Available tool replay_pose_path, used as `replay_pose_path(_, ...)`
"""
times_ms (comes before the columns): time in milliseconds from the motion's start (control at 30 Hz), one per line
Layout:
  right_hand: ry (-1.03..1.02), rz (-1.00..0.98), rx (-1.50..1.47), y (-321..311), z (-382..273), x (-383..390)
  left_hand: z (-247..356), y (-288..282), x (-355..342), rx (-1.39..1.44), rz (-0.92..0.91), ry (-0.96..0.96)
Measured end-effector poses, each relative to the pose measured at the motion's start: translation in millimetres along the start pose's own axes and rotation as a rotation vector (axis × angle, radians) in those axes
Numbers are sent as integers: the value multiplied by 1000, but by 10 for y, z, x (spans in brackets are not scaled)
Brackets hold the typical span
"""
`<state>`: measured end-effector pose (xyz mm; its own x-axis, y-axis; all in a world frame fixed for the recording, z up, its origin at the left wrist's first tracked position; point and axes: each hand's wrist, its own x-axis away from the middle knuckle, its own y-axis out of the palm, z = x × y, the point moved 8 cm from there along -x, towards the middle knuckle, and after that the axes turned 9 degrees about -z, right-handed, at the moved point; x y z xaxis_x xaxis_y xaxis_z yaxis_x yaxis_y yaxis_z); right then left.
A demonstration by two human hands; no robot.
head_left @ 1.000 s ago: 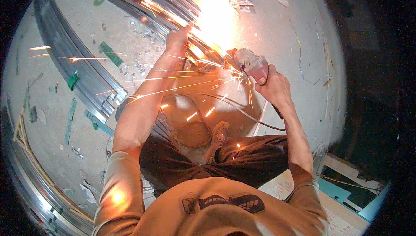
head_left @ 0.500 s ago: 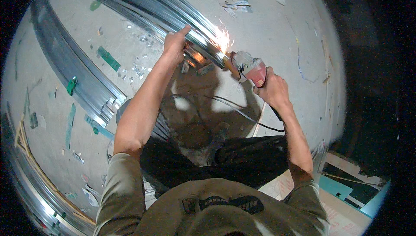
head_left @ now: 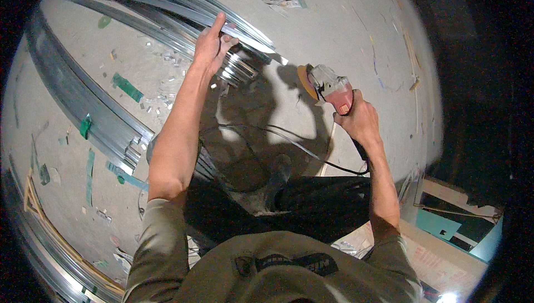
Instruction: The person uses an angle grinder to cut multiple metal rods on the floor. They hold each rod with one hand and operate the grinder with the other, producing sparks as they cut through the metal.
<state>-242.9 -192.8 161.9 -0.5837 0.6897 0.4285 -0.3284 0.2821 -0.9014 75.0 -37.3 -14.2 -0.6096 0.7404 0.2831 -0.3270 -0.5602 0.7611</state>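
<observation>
One red-and-grey angle grinder (head_left: 336,90)

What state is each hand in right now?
Left hand: at the metal profiles; whether it grips them cannot be told.
Right hand: closed, holding the angle grinder.

Held in the right hand (head_left: 361,118) by its red rear body: an angle grinder (head_left: 334,92), pale metallic at the head, with a yellow-orange disc-shaped part (head_left: 305,82) ahead of the grip, tilted on edge and apart from the metal. At the left hand (head_left: 211,47): long silvery metal profiles (head_left: 172,7), bundled lengthwise, stretching up and left from there, ends just past the fingers. Right below that hand: a shiny ribbed metal stack (head_left: 239,70).
</observation>
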Motion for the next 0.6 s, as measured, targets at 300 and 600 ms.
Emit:
replay_pose_path(300, 1, -25, 24, -20, -23, -13, -268, -37, -36, -149, -50, -116)
replay_pose_path(600, -3, -42, 12, -22, -36, -2, -298, 16, -48, -134, -70, -135)
